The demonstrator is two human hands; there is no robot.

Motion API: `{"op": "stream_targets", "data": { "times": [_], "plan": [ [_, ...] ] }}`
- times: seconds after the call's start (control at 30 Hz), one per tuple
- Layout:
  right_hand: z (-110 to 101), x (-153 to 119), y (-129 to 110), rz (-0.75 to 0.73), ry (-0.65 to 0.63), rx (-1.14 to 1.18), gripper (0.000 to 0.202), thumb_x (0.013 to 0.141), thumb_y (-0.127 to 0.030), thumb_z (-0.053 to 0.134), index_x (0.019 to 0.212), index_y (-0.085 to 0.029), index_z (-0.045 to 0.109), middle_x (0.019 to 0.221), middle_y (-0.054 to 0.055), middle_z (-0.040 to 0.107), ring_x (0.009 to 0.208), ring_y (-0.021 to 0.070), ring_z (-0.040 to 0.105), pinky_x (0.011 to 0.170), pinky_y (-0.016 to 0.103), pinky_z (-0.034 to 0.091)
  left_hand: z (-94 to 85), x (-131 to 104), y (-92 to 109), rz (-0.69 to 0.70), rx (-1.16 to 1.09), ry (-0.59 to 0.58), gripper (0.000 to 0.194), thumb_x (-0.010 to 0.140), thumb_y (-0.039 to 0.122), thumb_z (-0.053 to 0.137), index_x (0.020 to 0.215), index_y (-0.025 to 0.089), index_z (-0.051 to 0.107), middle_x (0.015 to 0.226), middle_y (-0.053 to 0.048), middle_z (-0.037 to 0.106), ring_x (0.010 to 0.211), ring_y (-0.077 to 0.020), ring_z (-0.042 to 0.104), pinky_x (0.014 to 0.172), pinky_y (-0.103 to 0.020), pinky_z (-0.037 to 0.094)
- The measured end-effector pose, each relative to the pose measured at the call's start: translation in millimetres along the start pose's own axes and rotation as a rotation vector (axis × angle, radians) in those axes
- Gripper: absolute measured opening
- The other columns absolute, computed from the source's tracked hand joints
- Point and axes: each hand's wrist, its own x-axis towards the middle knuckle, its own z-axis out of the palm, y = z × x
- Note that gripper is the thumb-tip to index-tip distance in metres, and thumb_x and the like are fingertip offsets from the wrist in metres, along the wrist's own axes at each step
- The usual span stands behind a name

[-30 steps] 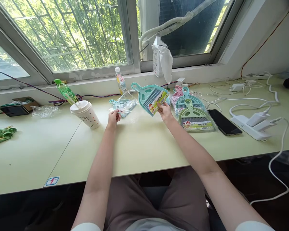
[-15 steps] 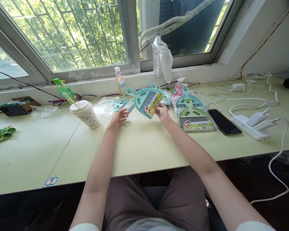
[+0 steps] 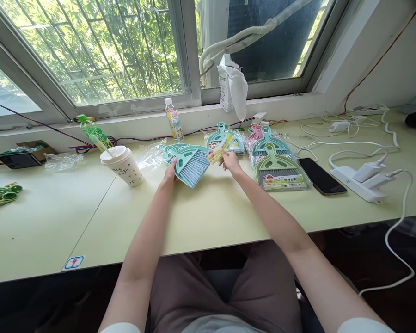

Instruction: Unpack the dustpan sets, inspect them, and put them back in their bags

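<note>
My left hand (image 3: 171, 173) is closed on a teal hand brush (image 3: 193, 167), gripping it at its left edge. Its grey-blue bristles fan out to the right, and more teal plastic shows behind it. In my right hand (image 3: 230, 163) is a yellow-green printed label card (image 3: 220, 149), pinched in the fingers and blurred by motion. The card is at the bristles' right end; whether the two touch I cannot tell. Just behind the card lies a wrapped teal brush-and-dustpan set (image 3: 225, 134). To the right are stacked wrapped sets, with a green one (image 3: 280, 172) in front.
A lidded paper cup (image 3: 122, 165) stands left of my left hand, near a green bottle (image 3: 94, 132). Clear plastic wrap (image 3: 150, 155) lies behind. A phone (image 3: 322, 176) and a white power strip (image 3: 362, 182) with cables sit at the right. Green pieces (image 3: 2, 195) lie far left.
The teal brush has moved left and down, and my left hand now grips it. My right hand has let go of it and holds the label card, which earlier lay across the bristles.
</note>
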Motion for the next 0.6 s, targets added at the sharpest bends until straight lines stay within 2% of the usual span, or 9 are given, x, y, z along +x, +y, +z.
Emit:
{"op": "stream_targets", "data": {
  "times": [0.07, 0.17, 0.27, 0.33, 0.4, 0.47, 0.53, 0.6],
  "plan": [
    [-12.8, 9.6, -6.0, -0.092, 0.222, 0.231, 0.046, 0.094, -0.060, 0.048, 0.069, -0.021, 0.051, 0.043, -0.008, 0.046, 0.031, 0.0043, 0.032, 0.032, 0.016, 0.027, -1.3, 0.6, 0.4, 0.018, -0.049, -0.049, 0.034, 0.095, 0.040, 0.053, 0.114, 0.015, 0.065, 0.092, -0.008, 0.075, 0.089, -0.0206, 0.072, 0.078, -0.030, 0.060],
    [-45.1, 26.4, -15.1, -0.116, 0.468, 0.498, 0.058, 0.097, -0.067, 0.023, 0.075, -0.023, 0.052, 0.049, -0.007, 0.044, 0.034, 0.0054, 0.035, 0.033, 0.016, 0.030, 1.7, -2.9, -1.0, 0.009, -0.063, -0.120, 0.035, 0.095, 0.040, 0.053, 0.115, 0.014, 0.065, 0.097, -0.010, 0.075, 0.094, -0.0225, 0.072, 0.084, -0.033, 0.059],
    [-87.1, 40.5, -18.3, -0.095, 0.724, 0.543, 0.059, 0.098, -0.065, 0.018, 0.081, -0.023, 0.055, 0.066, 0.000, 0.058, 0.049, 0.0087, 0.056, 0.041, 0.019, 0.046, 6.4, -7.2, -2.6, -0.003, -0.016, -0.170, 0.036, 0.094, 0.040, 0.055, 0.115, 0.013, 0.066, 0.099, -0.011, 0.075, 0.093, -0.0235, 0.072, 0.087, -0.035, 0.058],
    [-113.2, 46.5, -16.8, -0.127, 0.882, 0.522, 0.056, 0.099, -0.063, 0.021, 0.090, -0.021, 0.058, 0.089, 0.008, 0.066, 0.074, 0.0132, 0.069, 0.056, 0.025, 0.058, 8.0, -8.9, -2.8, 0.006, 0.005, -0.196, 0.037, 0.093, 0.040, 0.057, 0.117, 0.014, 0.066, 0.098, -0.011, 0.076, 0.093, -0.0240, 0.072, 0.088, -0.036, 0.058],
    [-132.5, 50.0, -14.1, -0.187, 0.969, 0.421, 0.057, 0.099, -0.061, 0.021, 0.100, -0.020, 0.060, 0.109, 0.014, 0.064, 0.099, 0.0186, 0.071, 0.074, 0.033, 0.063, 8.2, -9.6, -2.6, 0.005, 0.009, -0.200, 0.037, 0.093, 0.040, 0.058, 0.118, 0.014, 0.066, 0.098, -0.011, 0.076, 0.094, -0.0242, 0.072, 0.088, -0.036, 0.058],
    [-143.1, 52.1, -12.2, -0.289, 0.969, 0.321, 0.059, 0.099, -0.062, 0.022, 0.112, -0.019, 0.060, 0.124, 0.016, 0.058, 0.117, 0.0226, 0.065, 0.088, 0.041, 0.061, 7.6, -9.9, -2.2, -0.002, 0.004, -0.194, 0.036, 0.093, 0.039, 0.057, 0.117, 0.013, 0.066, 0.098, -0.011, 0.075, 0.095, -0.0242, 0.072, 0.089, -0.035, 0.057],
    [-147.3, 53.3, -12.2, -0.345, 0.945, 0.328, 0.062, 0.098, -0.063, 0.021, 0.122, -0.019, 0.058, 0.134, 0.016, 0.051, 0.128, 0.0233, 0.058, 0.096, 0.044, 0.058, 7.0, -10.6, -1.9, 0.004, 0.002, -0.201, 0.034, 0.094, 0.038, 0.056, 0.116, 0.013, 0.066, 0.099, -0.011, 0.075, 0.096, -0.0243, 0.071, 0.089, -0.035, 0.057],
    [-150.9, 53.7, -14.3, -0.326, 0.930, 0.413, 0.067, 0.097, -0.063, 0.015, 0.130, -0.019, 0.053, 0.141, 0.015, 0.043, 0.136, 0.0217, 0.051, 0.101, 0.044, 0.055, 6.8, -11.8, -1.4, 0.013, 0.012, -0.216, 0.034, 0.094, 0.038, 0.056, 0.114, 0.014, 0.067, 0.100, -0.011, 0.075, 0.096, -0.0246, 0.071, 0.089, -0.036, 0.057]
  ]
}}
